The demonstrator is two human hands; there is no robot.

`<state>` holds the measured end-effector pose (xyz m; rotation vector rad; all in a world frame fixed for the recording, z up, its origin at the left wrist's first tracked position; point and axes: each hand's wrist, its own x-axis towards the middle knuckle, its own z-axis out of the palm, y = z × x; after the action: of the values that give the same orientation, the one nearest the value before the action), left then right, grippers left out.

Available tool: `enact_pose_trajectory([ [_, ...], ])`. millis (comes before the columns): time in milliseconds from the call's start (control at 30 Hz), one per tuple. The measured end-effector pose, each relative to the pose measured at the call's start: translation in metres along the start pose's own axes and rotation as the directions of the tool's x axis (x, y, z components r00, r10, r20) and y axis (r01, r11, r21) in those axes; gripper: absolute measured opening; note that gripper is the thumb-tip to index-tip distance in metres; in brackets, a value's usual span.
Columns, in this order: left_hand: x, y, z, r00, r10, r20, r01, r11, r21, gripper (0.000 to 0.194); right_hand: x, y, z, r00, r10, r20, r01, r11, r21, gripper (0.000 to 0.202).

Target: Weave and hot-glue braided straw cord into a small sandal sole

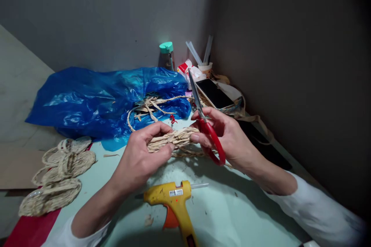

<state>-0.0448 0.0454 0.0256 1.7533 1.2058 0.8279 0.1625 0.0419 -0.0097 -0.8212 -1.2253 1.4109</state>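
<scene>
A coiled piece of braided straw cord (pixel 174 139) is pinched in my left hand (pixel 145 150), thumb in front and fingers behind. My right hand (pixel 223 131) holds red-handled scissors (pixel 213 139), blades pointing up and away from me. Its thumb and fingertips also touch the right end of the straw piece. More cord hangs beneath the piece. Behind my hands, loose braided cord (pixel 162 100) trails out of a blue plastic bag (pixel 87 96). A yellow glue gun (pixel 176 195) lies just below the hands, a clear glue stick in its back.
Several woven straw sandals (pixel 55 197) lie at the left edge on red material (pixel 37 227). At the back stand a jar with a teal lid (pixel 166 48) and a cup (pixel 205 70) of glue sticks. A phone (pixel 216 93) rests near the right wall.
</scene>
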Motion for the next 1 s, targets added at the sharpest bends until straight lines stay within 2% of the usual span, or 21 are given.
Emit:
enact_pose_trajectory([
  [133, 0.000, -0.002, -0.002, 0.999, -0.007, 0.049, 0.008, 1.000, -0.019, 0.012, 0.000, 0.000, 0.004, 0.998, 0.015, -0.054, -0.015, 1.000, 0.002, 0.048],
  [200, -0.001, -0.006, -0.003, 0.996, -0.031, 0.084, 0.037, 0.997, -0.065, 0.015, 0.002, 0.001, 0.004, 0.997, -0.021, -0.076, 0.019, 1.000, -0.021, 0.047],
  [267, -0.002, -0.011, -0.003, 0.992, -0.064, 0.105, 0.079, 0.985, -0.151, 0.017, 0.003, 0.001, 0.001, 0.991, -0.112, -0.079, 0.104, 0.990, -0.093, 0.042],
  [333, -0.003, -0.015, -0.003, 0.991, -0.096, 0.094, 0.116, 0.967, -0.228, 0.015, 0.004, -0.001, -0.006, 0.962, -0.262, -0.075, 0.237, 0.939, -0.249, 0.037],
  [400, -0.001, -0.017, -0.004, 0.992, -0.112, 0.055, 0.122, 0.959, -0.254, 0.012, 0.003, -0.007, -0.016, 0.905, -0.424, -0.028, 0.351, 0.783, -0.514, 0.033],
  [467, 0.001, -0.017, -0.007, 0.994, -0.111, 0.000, 0.108, 0.966, -0.234, 0.011, 0.003, -0.016, -0.025, 0.840, -0.526, 0.133, 0.432, 0.499, -0.751, 0.032],
  [533, 0.004, -0.015, -0.011, 0.993, -0.104, -0.053, 0.092, 0.976, -0.196, 0.013, 0.002, -0.025, -0.032, 0.795, -0.512, 0.325, 0.493, 0.233, -0.838, 0.029],
  [567, 0.004, -0.013, -0.014, 0.992, -0.101, -0.072, 0.087, 0.980, -0.178, 0.015, 0.001, -0.028, -0.034, 0.780, -0.483, 0.397, 0.521, 0.149, -0.841, 0.027],
  [700, 0.002, -0.004, -0.021, 0.987, -0.077, -0.139, 0.057, 0.989, -0.139, 0.020, 0.001, -0.033, -0.035, 0.752, -0.427, 0.502, 0.542, -0.032, -0.840, 0.024],
  [833, -0.002, 0.001, -0.025, 0.991, -0.026, -0.133, 0.011, 0.993, -0.114, 0.022, 0.002, -0.030, -0.035, 0.663, -0.461, 0.589, 0.559, -0.219, -0.800, 0.026],
  [900, -0.003, 0.001, -0.027, 0.990, -0.013, -0.137, 0.000, 0.996, -0.091, 0.025, 0.003, -0.028, -0.035, 0.618, -0.482, 0.621, 0.561, -0.283, -0.778, 0.029],
  [1000, -0.005, 0.000, -0.029, 0.987, 0.035, -0.158, -0.041, 0.999, -0.035, 0.026, 0.004, -0.027, -0.035, 0.575, -0.503, 0.645, 0.564, -0.328, -0.758, 0.031],
])
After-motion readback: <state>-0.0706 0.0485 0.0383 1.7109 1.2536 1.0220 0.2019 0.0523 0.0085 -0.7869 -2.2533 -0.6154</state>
